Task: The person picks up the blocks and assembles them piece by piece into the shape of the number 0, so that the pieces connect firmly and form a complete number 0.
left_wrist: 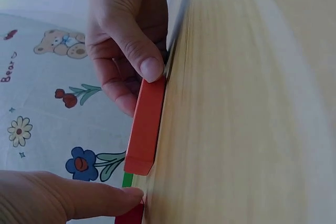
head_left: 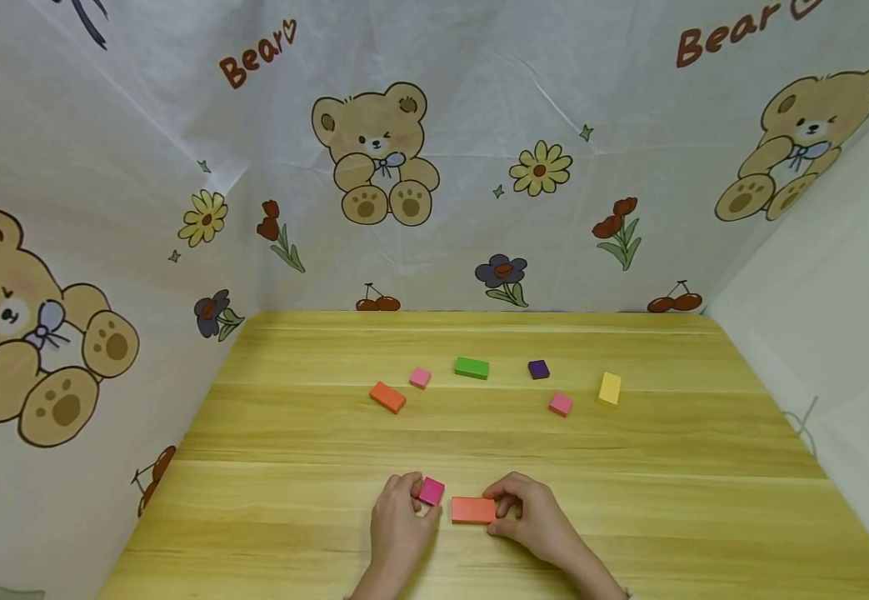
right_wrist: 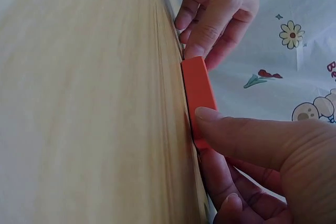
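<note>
My left hand (head_left: 401, 521) pinches a small magenta block (head_left: 431, 492) between thumb and fingers near the front of the table. Just to its right lies a longer red-orange block (head_left: 472, 510), flat on the wood with a narrow gap between the two. My right hand (head_left: 535, 517) grips the right end of that red-orange block, thumb on the near side and fingers on the far side. In the right wrist view the thumb presses on the red-orange block (right_wrist: 199, 87). The left wrist view shows only part of the magenta block (left_wrist: 130, 214), beside the left hand's finger.
Farther back on the wooden table (head_left: 314, 500) lie an orange block (head_left: 387, 397), two pink blocks (head_left: 420, 378), a green block (head_left: 472, 367), a dark purple block (head_left: 539, 369) and a yellow block (head_left: 610, 389). A bear-patterned cloth (head_left: 464, 233) stands behind the table.
</note>
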`<state>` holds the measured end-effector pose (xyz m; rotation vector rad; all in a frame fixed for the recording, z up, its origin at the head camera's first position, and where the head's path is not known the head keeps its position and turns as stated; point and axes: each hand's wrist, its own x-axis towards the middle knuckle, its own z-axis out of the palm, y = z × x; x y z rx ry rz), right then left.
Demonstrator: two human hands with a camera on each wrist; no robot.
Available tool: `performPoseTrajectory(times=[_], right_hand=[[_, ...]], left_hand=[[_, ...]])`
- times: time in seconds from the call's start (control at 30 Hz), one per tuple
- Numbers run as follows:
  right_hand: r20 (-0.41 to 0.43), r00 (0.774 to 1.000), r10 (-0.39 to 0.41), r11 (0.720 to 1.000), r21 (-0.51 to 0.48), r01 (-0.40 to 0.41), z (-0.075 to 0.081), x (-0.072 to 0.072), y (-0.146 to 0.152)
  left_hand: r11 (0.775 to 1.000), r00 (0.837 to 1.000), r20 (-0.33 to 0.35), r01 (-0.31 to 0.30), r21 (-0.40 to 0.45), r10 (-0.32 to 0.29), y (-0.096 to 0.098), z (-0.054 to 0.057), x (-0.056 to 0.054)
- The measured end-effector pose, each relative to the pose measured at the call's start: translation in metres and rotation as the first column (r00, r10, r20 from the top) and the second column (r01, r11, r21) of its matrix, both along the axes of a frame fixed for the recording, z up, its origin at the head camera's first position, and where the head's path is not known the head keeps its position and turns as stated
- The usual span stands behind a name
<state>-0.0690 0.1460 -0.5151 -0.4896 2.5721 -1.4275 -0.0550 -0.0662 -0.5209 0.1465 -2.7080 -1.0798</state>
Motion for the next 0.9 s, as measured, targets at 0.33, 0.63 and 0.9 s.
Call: performPoseTrajectory(times=[0.33, 0.63, 0.9], right_hand=[[-0.017, 1.000, 0.005, 1.000, 0.006, -0.005, -0.003, 0.000, 0.001], [-0.040, 0.999, 0.000, 1.000, 0.003, 0.000, -0.005, 0.000, 0.001], [-0.053, 0.999, -0.003, 1.000, -0.010, 0.003, -0.006, 0.001, 0.001]], left_hand=[[0.986, 0.985, 0.068, 0.159, -0.041, -0.156, -0.008, -0.001, -0.003], [0.984, 0.985, 0.036, 0.164, 0.065, -0.167, -0.012, -0.002, -0.008], [0.976, 0.982, 0.020, 0.182, 0.119, -0.185, -0.015, -0.002, -0.008]])
